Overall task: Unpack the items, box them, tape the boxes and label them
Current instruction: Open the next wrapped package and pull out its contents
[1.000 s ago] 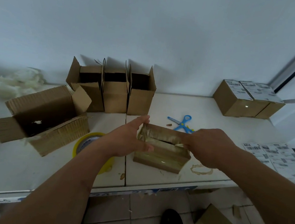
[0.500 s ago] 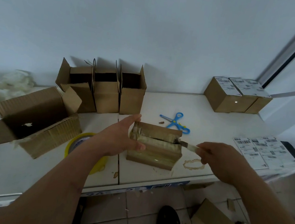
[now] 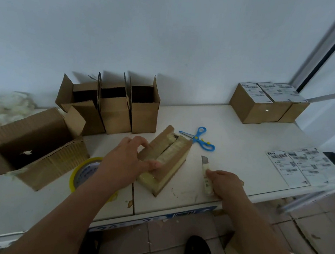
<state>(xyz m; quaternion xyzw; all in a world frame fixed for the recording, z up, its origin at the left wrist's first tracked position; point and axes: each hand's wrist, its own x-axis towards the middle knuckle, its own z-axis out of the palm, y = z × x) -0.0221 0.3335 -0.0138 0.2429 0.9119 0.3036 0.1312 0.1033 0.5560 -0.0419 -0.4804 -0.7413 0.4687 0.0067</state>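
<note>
Left hand [image 3: 124,161] on taped box [image 3: 166,158] — right hand [image 3: 225,184], knife [image 3: 206,173]

A plain pale wall [image 3: 152,31] backs the white table [image 3: 245,135]; cracked, littered floor tiles [image 3: 307,230] lie at five o'clock.

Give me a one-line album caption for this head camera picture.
Left hand steadies a taped cardboard parcel on the white table while the right hand grips a utility knife.
</note>
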